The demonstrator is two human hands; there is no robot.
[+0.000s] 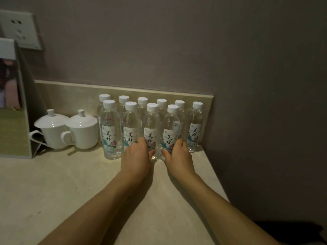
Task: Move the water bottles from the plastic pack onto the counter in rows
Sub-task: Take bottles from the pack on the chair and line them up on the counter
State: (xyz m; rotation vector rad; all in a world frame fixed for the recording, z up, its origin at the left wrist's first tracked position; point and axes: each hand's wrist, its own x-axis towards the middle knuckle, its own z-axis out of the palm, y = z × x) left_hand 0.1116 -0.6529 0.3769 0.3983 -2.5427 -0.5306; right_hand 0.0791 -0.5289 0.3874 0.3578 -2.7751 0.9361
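Observation:
Several clear water bottles with white caps and flowered labels stand in two rows on the beige counter (74, 183), against the backsplash. My left hand (137, 156) holds the base of the third front-row bottle (151, 124); its fingers reach round the bottle's left side and its thumb lies across the front. The fourth front-row bottle (171, 126) is held low down by my right hand (179, 155) in the same way. Both bottles stand upright on the counter, close together. The plastic pack is out of view.
Two white lidded cups (53, 129) (82, 129) stand left of the bottles. A standing card holder (16, 103) is at the far left, with a wall socket (19, 29) above it. The wall (265, 121) closes the right side, where the counter ends.

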